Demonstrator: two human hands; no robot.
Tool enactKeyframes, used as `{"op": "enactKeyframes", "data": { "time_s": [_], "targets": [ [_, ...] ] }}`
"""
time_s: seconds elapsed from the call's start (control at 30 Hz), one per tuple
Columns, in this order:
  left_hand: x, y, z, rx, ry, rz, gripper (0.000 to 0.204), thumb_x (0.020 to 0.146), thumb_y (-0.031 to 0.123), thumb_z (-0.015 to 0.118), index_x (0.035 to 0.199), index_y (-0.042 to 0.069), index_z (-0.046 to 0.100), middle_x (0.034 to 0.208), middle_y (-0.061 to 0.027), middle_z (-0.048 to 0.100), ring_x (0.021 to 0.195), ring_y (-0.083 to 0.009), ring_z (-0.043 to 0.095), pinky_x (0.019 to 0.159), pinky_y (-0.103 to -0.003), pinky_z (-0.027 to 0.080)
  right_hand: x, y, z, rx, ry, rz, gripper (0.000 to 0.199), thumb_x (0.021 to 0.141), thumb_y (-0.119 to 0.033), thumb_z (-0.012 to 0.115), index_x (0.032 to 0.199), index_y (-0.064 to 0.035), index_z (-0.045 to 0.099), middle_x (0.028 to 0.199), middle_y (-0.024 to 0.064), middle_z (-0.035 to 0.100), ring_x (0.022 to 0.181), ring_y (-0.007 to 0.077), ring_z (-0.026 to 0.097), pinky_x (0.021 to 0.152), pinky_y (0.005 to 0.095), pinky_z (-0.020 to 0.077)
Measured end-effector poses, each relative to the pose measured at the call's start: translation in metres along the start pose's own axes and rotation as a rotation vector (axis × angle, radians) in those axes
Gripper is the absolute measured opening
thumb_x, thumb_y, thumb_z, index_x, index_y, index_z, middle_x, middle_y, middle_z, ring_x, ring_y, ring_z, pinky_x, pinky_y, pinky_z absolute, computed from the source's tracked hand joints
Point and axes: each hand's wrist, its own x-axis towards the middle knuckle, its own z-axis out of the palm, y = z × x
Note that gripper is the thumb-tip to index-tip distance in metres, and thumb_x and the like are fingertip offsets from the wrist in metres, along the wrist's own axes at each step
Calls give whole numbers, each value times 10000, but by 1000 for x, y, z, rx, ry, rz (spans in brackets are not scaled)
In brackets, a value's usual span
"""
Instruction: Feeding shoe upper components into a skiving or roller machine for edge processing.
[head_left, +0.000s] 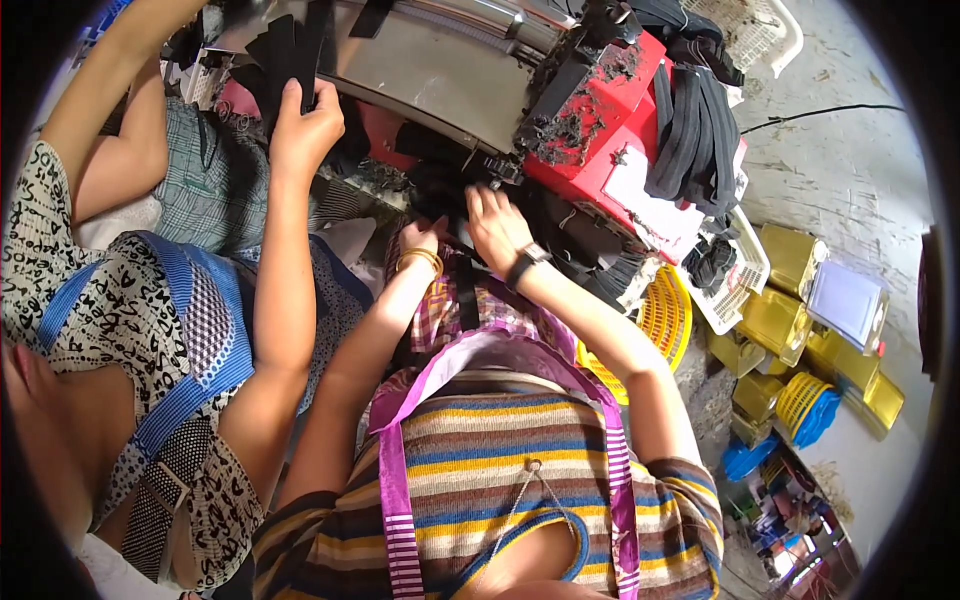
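Some black cloth (438, 188) (bunched, shadowed) | left hand (421, 238) curled near it | right hand (499, 232) outstretched | grips unclear

Fingertips of left hand (422, 237) are hidden in shadow and dark cloth (438, 188); whether anything is pinched there cannot be told. Thumb of right hand (494, 230) is hidden from view. Co-worker's (205, 325) head is cut off at left, the far raised arm (125, 70) by the upper edge. Metal panel (430, 75) and white basket (788, 40) are cropped at top. Small clutter (795, 530), lower right, is too tiny to be identified
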Motion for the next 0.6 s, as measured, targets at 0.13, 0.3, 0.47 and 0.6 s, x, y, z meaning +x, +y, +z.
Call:
{"op": "enactKeyframes", "data": {
  "time_s": [0.13, 0.3, 0.47, 0.6],
  "targets": [
    [1, 8, 16, -274, -8, 5, 227, 744, 215, 689, 694, 20, 582, 592, -12, 539, 544, -92, 449, 506, -257, 368, 24, 2, 24, -177, -46, 162, 448, 691, -204, 644, 1050, -1, 467, 992, 152, 518, 915, 278, 527, 743, 364, 454],
    [-2, 9, 27, -497, -65, -85, 201, 778, 187, 661, 699, 59, 528, 572, 23, 479, 465, -76, 397, 411, -253, 310, 31, -3, 40, -249, -52, 76, 246, 702, -151, 602, 903, -51, 501, 880, 98, 514, 858, 250, 529, 709, 356, 451],
    [3, 15, 15, -493, -235, -145, 145, 833, 104, 576, 975, 84, 558, 821, -10, 607, 642, -122, 565, 512, -273, 475, 43, 17, 45, -11, -193, 112, 275, 676, -149, 651, 892, -24, 535, 877, 145, 571, 870, 303, 533, 747, 376, 450],
    [-19, 30, -1, -766, -176, -111, 255, 834, 109, 583, 1082, 143, 537, 902, 17, 592, 731, -119, 552, 548, -282, 457, 48, 19, 30, 366, -167, -16, 397, 725, -200, 643, 1012, 40, 509, 956, 205, 560, 902, 367, 536, 791, 390, 436]
  ]
}}
